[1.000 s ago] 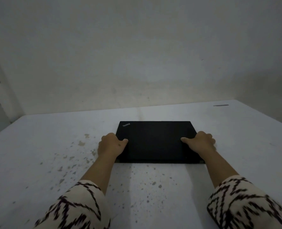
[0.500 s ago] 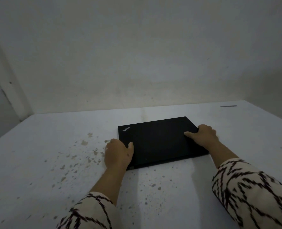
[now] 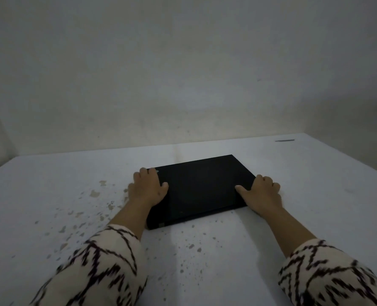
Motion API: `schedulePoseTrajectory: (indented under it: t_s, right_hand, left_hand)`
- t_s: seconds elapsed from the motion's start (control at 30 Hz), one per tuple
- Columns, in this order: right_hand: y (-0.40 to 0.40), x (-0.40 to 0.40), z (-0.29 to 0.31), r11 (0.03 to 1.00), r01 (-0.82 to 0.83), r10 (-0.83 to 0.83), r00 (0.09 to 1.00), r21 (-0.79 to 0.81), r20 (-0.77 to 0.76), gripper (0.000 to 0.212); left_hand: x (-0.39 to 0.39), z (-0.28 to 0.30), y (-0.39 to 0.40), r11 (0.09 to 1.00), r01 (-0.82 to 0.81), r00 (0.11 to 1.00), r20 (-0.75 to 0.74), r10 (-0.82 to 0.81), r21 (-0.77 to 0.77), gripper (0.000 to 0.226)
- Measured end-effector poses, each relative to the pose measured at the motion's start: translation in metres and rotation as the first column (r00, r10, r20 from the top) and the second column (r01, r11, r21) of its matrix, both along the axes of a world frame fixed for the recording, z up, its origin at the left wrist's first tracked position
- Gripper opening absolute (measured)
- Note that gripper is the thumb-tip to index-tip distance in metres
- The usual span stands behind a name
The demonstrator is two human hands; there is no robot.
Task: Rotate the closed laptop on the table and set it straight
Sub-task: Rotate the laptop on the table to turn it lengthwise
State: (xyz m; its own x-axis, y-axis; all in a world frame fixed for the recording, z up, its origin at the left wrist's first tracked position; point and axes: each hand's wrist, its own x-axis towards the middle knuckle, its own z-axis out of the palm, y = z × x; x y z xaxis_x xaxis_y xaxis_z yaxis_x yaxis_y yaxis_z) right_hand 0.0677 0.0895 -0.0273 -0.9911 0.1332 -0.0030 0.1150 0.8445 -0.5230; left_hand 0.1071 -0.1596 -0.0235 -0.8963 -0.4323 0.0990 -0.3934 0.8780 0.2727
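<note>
Near the middle of the tabletop, a little short of the back wall, lies the closed black laptop, flat on its base with the lid down. It sits askew: its far right corner swings away toward the wall while its near left corner points back at the person, so its edges run at a clear slant to the tabletop's back edge. The left hand rests on the laptop's left edge near the far corner, fingers curled over the side and thumb lying on the lid. The right hand clasps the laptop's right edge near the front corner, thumb on the lid and fingers wrapped down the side. Both hands grip the laptop, neither is free. Judging by this, the turn is under way but the straightening is not done: the laptop must be squared to the tabletop and then let go. Left of the laptop, brownish specks dot the surface.
</note>
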Motion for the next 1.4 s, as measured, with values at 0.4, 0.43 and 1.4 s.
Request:
schedulePoseTrajectory:
  t_s: [0.4, 0.43, 1.4]
  right_hand:
    - [0.01, 0.012, -0.003, 1.0, -0.011, 0.012, 0.999, 0.022, -0.046, 0.041]
    - [0.009, 0.012, -0.005, 1.0, -0.004, 0.004, 0.999, 0.007, -0.052, 0.044]
    - [-0.008, -0.036, -0.003, 0.994, -0.044, 0.031, 0.991, -0.103, -0.128, 0.034]
  left_hand:
    - [-0.039, -0.002, -0.018, 0.994, 0.086, 0.993, 0.08, -0.091, 0.069, 0.053]
    - [-0.041, -0.002, -0.019, 0.993, 0.084, 0.992, 0.083, -0.091, 0.083, 0.057]
    - [0.015, -0.009, -0.036, 0.992, -0.104, 0.994, -0.011, 0.105, 0.071, 0.04]
